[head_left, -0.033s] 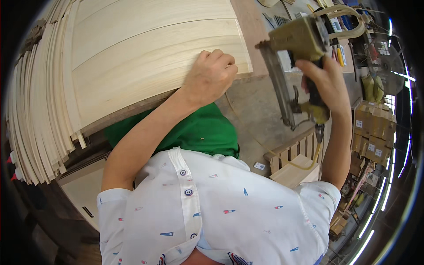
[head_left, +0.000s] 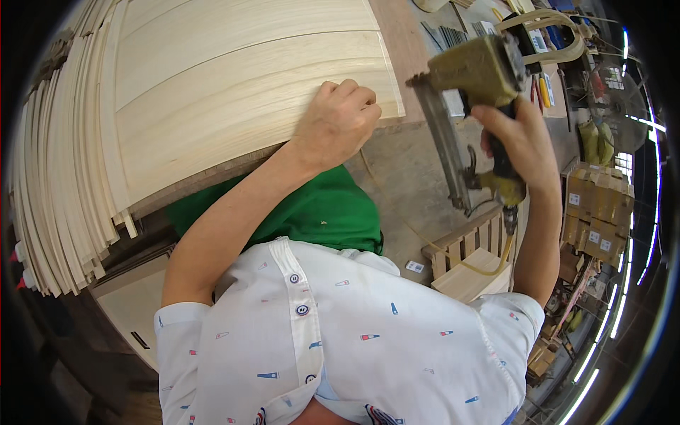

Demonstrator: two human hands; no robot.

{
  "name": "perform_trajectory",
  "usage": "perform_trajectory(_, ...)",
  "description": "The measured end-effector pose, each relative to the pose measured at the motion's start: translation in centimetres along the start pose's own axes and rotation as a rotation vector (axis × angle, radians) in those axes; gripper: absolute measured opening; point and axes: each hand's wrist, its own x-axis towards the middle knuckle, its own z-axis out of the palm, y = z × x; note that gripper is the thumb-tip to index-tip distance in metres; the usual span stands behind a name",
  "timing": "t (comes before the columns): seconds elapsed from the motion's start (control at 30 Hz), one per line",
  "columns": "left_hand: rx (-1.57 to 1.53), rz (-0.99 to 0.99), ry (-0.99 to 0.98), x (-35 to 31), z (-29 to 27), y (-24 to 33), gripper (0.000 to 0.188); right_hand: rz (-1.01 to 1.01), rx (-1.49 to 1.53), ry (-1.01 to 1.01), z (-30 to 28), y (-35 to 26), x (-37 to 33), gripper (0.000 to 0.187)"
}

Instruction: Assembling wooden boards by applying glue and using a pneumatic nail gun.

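My right hand [head_left: 525, 145] is wrapped round the handle of a pneumatic nail gun [head_left: 476, 67], raised to the right of the bench. Its long magazine slants down toward me, and a yellow air hose [head_left: 496, 268] runs from the handle's base. My left hand [head_left: 338, 122] is closed, resting at the near right edge of a pale wooden panel [head_left: 234, 92]. The fingertips are curled out of sight, so whatever they may hold is hidden. A narrow light strip [head_left: 388, 67] lies along the panel's right end.
Many thin wooden strips [head_left: 64, 163] are stacked along the panel's left side. Beyond the gun, hand tools [head_left: 544, 91] and a bent-wood loop [head_left: 567, 46] lie on the bench. A slatted wooden crate [head_left: 467, 244] stands on the floor at right, with cardboard boxes [head_left: 598, 209] farther off.
The nail gun and my right hand have shifted very slightly to the left. My left hand and the panel stay where they were.
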Motion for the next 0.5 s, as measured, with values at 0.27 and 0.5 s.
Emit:
perform_trajectory(0.27, -0.006, 0.0, -0.018, 0.3, 0.5, 0.4, 0.015, 0.123, -0.011, -0.07, 1.4, 0.2, -2.5, 0.028)
perform_trajectory(0.5, -0.033, 0.008, -0.011, 0.8, 0.1, 0.1, 0.014, 0.101, -0.126, -0.064, 1.4, 0.3, -2.0, 0.029)
